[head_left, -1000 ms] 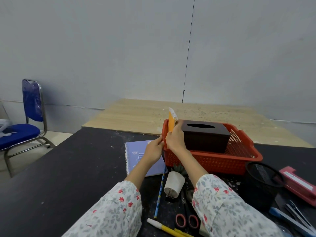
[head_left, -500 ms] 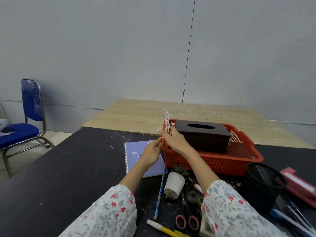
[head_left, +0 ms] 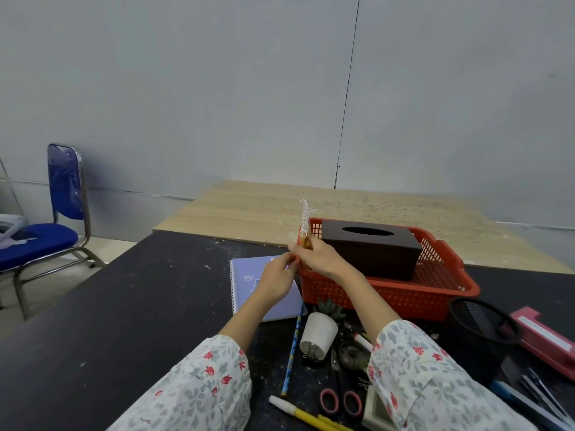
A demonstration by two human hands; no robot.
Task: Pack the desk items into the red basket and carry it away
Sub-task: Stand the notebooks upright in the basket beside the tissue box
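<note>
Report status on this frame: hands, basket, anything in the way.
Both hands, left and right, hold a spiral notebook upright at the red basket left end. Tissue box already inside. Nothing blocks.

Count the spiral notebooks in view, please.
2: an orange notebook held upright in both hands at the red basket's left end; a purple notebook flat on the desk beside it.

A blue chair (head_left: pixel 59 231) with a metal frame is seen at the left, against a grey wall (head_left: pixel 217 88). A pale wooden board (head_left: pixel 342 209) is laid beyond the black desk (head_left: pixel 124 306).
</note>
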